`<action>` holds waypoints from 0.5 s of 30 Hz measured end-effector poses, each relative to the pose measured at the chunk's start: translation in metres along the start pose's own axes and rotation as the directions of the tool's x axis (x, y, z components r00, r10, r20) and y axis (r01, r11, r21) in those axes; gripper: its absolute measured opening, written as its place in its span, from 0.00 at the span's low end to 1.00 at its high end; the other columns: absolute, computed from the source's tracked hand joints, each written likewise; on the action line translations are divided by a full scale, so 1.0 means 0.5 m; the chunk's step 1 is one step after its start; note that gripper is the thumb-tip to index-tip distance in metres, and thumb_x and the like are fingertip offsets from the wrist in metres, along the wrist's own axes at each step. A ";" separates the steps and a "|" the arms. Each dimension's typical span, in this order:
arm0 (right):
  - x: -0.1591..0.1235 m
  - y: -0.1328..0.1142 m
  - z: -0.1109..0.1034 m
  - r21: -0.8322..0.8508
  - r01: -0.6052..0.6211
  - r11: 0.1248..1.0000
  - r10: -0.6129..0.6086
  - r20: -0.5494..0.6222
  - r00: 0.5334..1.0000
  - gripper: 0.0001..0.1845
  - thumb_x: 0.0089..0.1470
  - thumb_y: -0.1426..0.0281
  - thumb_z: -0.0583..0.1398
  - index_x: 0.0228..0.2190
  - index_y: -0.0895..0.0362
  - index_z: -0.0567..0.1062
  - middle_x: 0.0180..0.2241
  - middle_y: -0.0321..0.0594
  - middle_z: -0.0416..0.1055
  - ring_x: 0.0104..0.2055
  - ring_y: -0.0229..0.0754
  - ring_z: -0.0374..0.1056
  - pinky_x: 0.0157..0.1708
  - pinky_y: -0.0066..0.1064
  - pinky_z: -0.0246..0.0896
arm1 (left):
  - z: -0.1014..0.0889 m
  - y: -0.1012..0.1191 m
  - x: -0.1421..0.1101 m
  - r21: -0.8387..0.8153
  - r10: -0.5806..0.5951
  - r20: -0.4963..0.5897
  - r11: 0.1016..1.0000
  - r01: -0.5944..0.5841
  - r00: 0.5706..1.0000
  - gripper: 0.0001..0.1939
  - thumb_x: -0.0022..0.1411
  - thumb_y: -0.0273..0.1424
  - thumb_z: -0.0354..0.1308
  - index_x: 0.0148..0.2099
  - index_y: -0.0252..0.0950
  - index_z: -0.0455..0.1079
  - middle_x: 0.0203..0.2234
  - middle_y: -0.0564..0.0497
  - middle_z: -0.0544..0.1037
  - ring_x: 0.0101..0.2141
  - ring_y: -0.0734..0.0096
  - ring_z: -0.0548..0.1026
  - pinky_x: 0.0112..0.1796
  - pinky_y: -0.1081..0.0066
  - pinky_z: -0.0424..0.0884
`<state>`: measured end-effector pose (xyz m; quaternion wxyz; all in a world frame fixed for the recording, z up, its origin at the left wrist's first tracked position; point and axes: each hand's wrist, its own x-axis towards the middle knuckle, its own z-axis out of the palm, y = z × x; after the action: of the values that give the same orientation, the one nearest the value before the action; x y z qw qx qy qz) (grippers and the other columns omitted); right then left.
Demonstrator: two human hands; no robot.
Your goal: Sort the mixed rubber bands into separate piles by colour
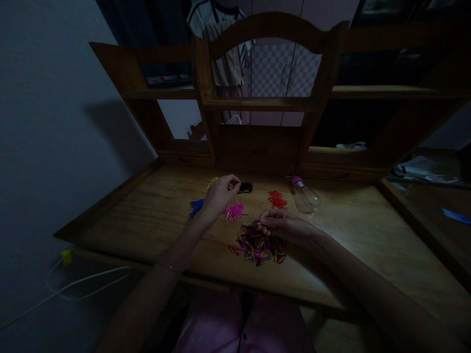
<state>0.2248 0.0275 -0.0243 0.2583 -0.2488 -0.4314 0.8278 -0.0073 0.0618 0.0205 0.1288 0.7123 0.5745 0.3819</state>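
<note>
A mixed heap of small coloured bands (259, 245) lies on the wooden desk (353, 235) in front of me. My right hand (281, 226) rests at the heap's far edge, fingers pinched together on the bands. My left hand (221, 193) hovers further back, fingertips pinched beside a small black pile (246, 187); what it holds is too small to make out. Sorted piles lie around it: pink (234, 212), blue (196, 207), yellow (212, 182) and red (277, 199).
A clear bulb-shaped bottle with a pink cap (305, 197) lies on its side behind the red pile. A wooden hutch with shelves (257, 104) stands along the back of the desk. A white cable (84, 282) hangs off the left edge. The room is dim.
</note>
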 end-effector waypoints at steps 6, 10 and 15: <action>0.002 -0.004 -0.008 0.017 0.057 0.998 -0.056 -0.071 0.996 0.06 0.50 0.72 0.65 0.32 0.61 0.75 0.35 0.43 0.75 0.37 0.36 0.71 0.39 0.24 0.65 | 0.005 -0.001 -0.029 0.056 0.016 0.025 0.998 -0.018 1.000 0.08 0.60 0.32 0.55 0.37 0.36 0.75 0.31 0.49 0.78 0.29 0.69 0.74 0.32 0.72 0.68; 0.009 -0.003 -0.014 0.071 0.064 0.995 -0.053 -0.150 0.987 0.09 0.49 0.77 0.62 0.35 0.62 0.76 0.35 0.45 0.76 0.39 0.40 0.73 0.45 0.30 0.66 | -0.010 0.022 -0.116 -0.021 0.010 0.046 1.000 -0.009 0.999 0.10 0.62 0.35 0.54 0.36 0.38 0.74 0.31 0.51 0.77 0.31 0.70 0.74 0.33 0.73 0.68; 0.016 -0.003 -0.011 0.140 -0.017 0.990 0.044 -0.194 0.980 0.09 0.54 0.72 0.58 0.34 0.63 0.76 0.37 0.49 0.75 0.40 0.41 0.72 0.49 0.32 0.65 | -0.043 -0.007 -0.229 -0.088 -0.172 -0.029 0.982 0.169 0.985 0.12 0.63 0.39 0.54 0.35 0.38 0.74 0.33 0.50 0.78 0.35 0.67 0.75 0.37 0.72 0.69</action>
<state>0.2227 0.0369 -0.0274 0.3034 -0.3173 -0.3418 0.8309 -0.0300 -0.0477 -0.0125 0.1810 0.6471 0.6189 0.4067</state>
